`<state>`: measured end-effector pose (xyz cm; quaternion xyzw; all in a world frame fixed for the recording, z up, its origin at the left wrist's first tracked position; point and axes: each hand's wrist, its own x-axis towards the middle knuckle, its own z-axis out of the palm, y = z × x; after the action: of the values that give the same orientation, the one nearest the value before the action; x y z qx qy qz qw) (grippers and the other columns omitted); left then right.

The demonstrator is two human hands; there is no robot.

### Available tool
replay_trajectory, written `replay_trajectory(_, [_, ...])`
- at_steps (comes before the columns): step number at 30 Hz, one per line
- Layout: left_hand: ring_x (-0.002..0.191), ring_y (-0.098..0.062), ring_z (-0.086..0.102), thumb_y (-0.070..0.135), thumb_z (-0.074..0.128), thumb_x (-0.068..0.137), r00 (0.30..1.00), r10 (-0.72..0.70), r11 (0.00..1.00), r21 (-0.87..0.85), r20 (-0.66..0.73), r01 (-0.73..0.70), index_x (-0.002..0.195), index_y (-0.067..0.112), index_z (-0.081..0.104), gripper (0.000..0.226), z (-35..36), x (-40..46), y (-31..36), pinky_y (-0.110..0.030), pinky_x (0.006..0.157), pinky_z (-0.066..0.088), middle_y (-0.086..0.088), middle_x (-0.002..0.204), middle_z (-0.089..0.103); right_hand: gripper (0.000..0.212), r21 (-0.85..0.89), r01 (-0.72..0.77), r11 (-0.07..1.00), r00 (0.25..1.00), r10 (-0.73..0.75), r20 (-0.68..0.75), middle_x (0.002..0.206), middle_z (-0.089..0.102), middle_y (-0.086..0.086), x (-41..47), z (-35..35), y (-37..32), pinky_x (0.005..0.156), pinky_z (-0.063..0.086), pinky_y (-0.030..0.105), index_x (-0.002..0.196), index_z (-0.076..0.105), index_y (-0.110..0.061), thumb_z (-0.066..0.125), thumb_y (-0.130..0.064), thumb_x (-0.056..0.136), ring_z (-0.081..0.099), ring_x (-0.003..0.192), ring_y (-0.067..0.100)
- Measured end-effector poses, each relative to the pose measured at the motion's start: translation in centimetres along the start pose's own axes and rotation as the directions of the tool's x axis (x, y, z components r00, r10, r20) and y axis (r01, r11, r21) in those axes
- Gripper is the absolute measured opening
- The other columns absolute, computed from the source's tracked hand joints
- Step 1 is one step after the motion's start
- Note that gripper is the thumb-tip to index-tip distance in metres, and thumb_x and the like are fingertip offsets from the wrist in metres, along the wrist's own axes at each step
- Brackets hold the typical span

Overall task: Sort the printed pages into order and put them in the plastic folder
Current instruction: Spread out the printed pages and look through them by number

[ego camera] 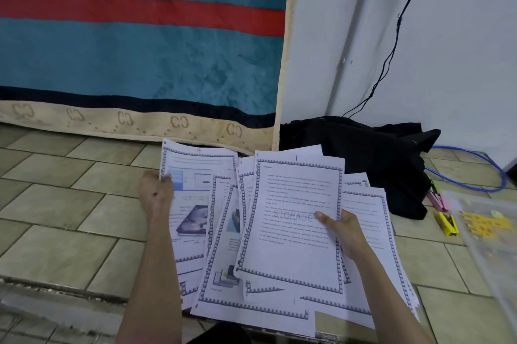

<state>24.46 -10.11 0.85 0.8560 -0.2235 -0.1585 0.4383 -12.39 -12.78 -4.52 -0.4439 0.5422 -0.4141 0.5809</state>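
Note:
A fanned spread of several printed pages with blue patterned borders fills the lower middle of the head view. My left hand [156, 193] grips the left edge of the page marked 4 [200, 173], which shows a hard-drive picture. My right hand [342, 227] holds the page marked 1 [293, 231], thumb on top near its right edge, with more pages [363, 220] fanned behind it. The clear plastic folder [495, 234] lies on the floor at the far right, yellow slips showing through it.
The tiled floor [70, 203] spreads to the left. A teal, red-striped blanket [140, 49] hangs behind. A black bag [363, 153] sits by the white wall, with a blue cable [486, 167], black cords and yellow and pink clips [444, 217] beside the folder.

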Motion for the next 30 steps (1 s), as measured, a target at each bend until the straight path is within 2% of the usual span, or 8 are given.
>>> replay_trajectory(6, [0.107, -0.039, 0.058, 0.022, 0.056, 0.092, 0.996, 0.045, 0.998, -0.047, -0.073, -0.049, 0.117, 0.003, 0.060, 0.031, -3.2, 1.1, 1.3, -0.039, 0.087, 0.045, -0.024, 0.116, 0.063, 0.024, -0.019, 0.000, 1.000, 0.999, 0.001, 0.048, 0.102, 0.071, 0.000, 0.5, 4.0, 0.3, 0.082, 0.057, 0.032, 0.110, 0.065, -0.013, 0.067, -0.016, 0.086, 0.068, 0.094, 0.016])
replay_trajectory(10, [0.097, -0.035, 0.060, 0.022, 0.055, 0.092, 0.981, 0.182, 0.981, -0.052, -0.074, -0.186, 0.111, 0.006, 0.064, 0.027, -5.2, 0.8, 3.0, -0.034, 0.078, 0.043, -0.021, 0.108, 0.066, 0.019, -0.049, 0.031, 0.998, 0.996, -0.027, 0.082, 0.098, 0.068, -0.008, 0.5, 6.1, 0.4, 0.068, 0.053, 0.012, 0.110, 0.064, -0.017, 0.061, -0.015, 0.091, 0.065, 0.091, 0.005])
replay_trajectory(13, [0.097, -0.034, 0.061, 0.027, 0.055, 0.092, 0.952, 0.272, 0.962, 0.010, -0.137, -0.274, 0.114, 0.016, 0.065, 0.027, -6.8, 0.3, 5.1, -0.034, 0.077, 0.044, -0.015, 0.109, 0.068, 0.021, -0.032, 0.070, 0.997, 0.997, -0.070, 0.019, 0.098, 0.067, -0.010, 0.4, 6.2, 0.4, 0.067, 0.053, 0.010, 0.110, 0.064, -0.017, 0.062, -0.012, 0.090, 0.063, 0.089, 0.001])
replay_trajectory(18, [0.097, -0.031, 0.063, 0.032, 0.056, 0.089, 0.869, 0.454, 0.885, -0.012, -0.197, -0.466, 0.111, 0.018, 0.066, 0.027, -10.3, -0.1, 8.5, -0.040, 0.086, 0.051, -0.012, 0.107, 0.070, 0.018, 0.028, 0.044, 0.999, 0.997, -0.042, -0.069, 0.102, 0.070, 0.003, 1.0, 5.6, 0.5, 0.086, 0.053, 0.035, 0.106, 0.067, -0.012, 0.064, -0.012, 0.088, 0.066, 0.094, 0.016])
replay_trajectory(21, [0.092, -0.026, 0.063, 0.028, 0.057, 0.088, 0.835, 0.488, 0.846, -0.099, -0.253, -0.524, 0.107, 0.015, 0.066, 0.024, -11.8, -0.3, 9.6, -0.036, 0.086, 0.050, -0.005, 0.100, 0.069, 0.020, 0.039, 0.025, 0.999, 0.994, -0.021, -0.103, 0.104, 0.070, 0.006, 1.3, 4.8, 0.4, 0.091, 0.052, 0.039, 0.108, 0.066, -0.009, 0.063, -0.014, 0.089, 0.066, 0.097, 0.021])
replay_trajectory(26, [0.093, -0.029, 0.060, 0.021, 0.056, 0.091, 0.928, 0.354, 0.933, -0.020, -0.114, -0.358, 0.113, 0.013, 0.064, 0.025, -9.5, 0.2, 7.6, -0.035, 0.081, 0.044, -0.010, 0.105, 0.068, 0.009, 0.069, 0.021, 0.997, 0.986, -0.009, -0.164, 0.061, 0.064, -0.010, 1.7, 1.6, -0.1, 0.053, 0.050, 0.020, 0.085, 0.063, -0.011, 0.060, -0.016, 0.092, 0.060, 0.055, 0.003])
replay_trajectory(28, [0.088, -0.027, 0.057, 0.021, 0.055, 0.092, 0.959, 0.283, 0.959, -0.019, -0.020, -0.284, 0.113, 0.012, 0.064, 0.024, -7.1, 0.1, 5.8, -0.034, 0.077, 0.043, -0.011, 0.104, 0.067, 0.014, 0.104, 0.017, 0.994, 0.981, 0.004, -0.192, 0.082, 0.071, -0.002, 1.7, 0.4, -0.2, 0.074, 0.056, 0.033, 0.100, 0.065, -0.005, 0.061, -0.015, 0.091, 0.067, 0.076, 0.012])
replay_trajectory(30, [0.087, -0.029, 0.059, 0.018, 0.058, 0.090, 0.970, 0.227, 0.974, -0.039, 0.090, -0.224, 0.109, 0.007, 0.065, 0.023, -4.8, -0.1, 3.8, -0.031, 0.072, 0.040, -0.020, 0.102, 0.067, 0.032, 0.132, 0.013, 0.991, 0.965, 0.022, -0.260, 0.110, 0.066, 0.009, 1.7, -0.7, -0.4, 0.096, 0.048, 0.043, 0.120, 0.059, -0.002, 0.060, -0.015, 0.091, 0.063, 0.100, 0.027])
